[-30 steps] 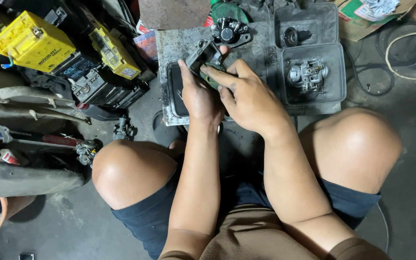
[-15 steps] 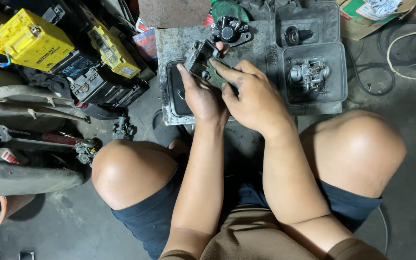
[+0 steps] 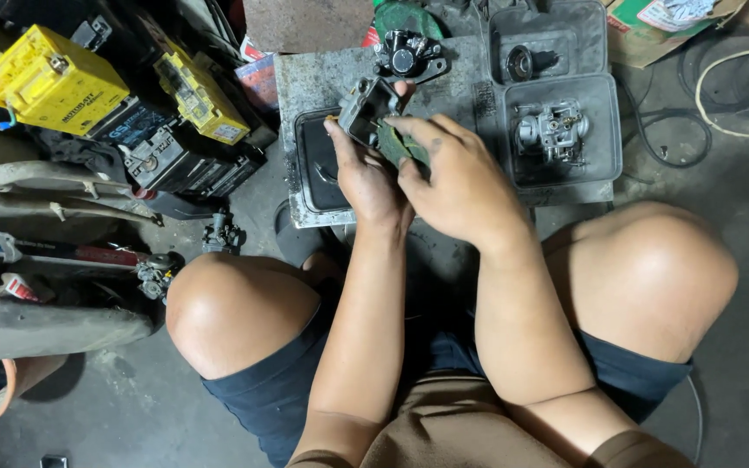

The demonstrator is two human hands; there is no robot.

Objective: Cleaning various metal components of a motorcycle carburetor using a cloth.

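Grey metal housing gripped by left hand; right hand presses green pad against it.

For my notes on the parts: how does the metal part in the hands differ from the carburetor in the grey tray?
The small metal part is held tilted above the slab by both hands; the carburetor lies untouched in the grey tray. The held part looks dark and boxy; the carburetor is silvery, with many protrusions. Both are small greasy metal pieces.

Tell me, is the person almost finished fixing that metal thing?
Done: a carburettor and a black part lie loose in the tray. In hand: left hand holds a small metal housing; right hand presses a green piece against it. Left: those loose parts sit unfitted.
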